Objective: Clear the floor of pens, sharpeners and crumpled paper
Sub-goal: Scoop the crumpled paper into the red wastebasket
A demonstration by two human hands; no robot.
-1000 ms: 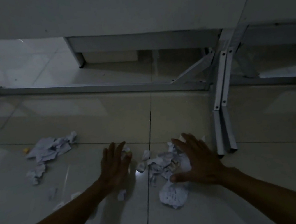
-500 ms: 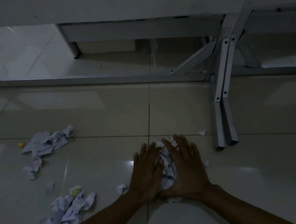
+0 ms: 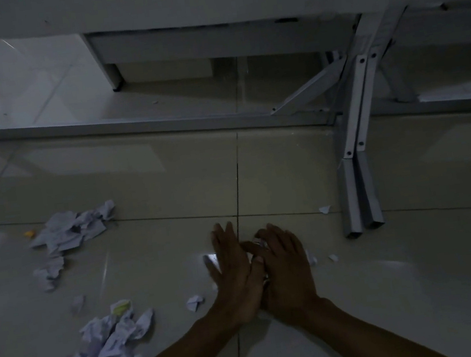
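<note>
Writing: none legible on any paper or frame member; light too dim.
Floor: glossy pale tiles, square, dark grout lines, faint reflections.
Left hand: fingers straight, palm turned inward, pressing the paper wad from its left side.
Right hand: fingers bent over the top of the same wad, cupping it against the other hand; heels of both hands touching.
Paper wad: white, crumpled, almost wholly hidden between the hands, beside the grout crossing at mid-floor.
Far-left pile: white creased sheets, loose, near the floor's left edge; small yellow object just beside it, kind cannot be told.
Near-left pile: larger heap of crumpled white sheets toward the near-left corner, one piece tinted yellow-green.
Scraps: small white scrap left of the wrists; another scrap near the metal legs.
Metal legs: grey painted square tube, paired, hollow ends on the floor, screw heads visible.
</note>
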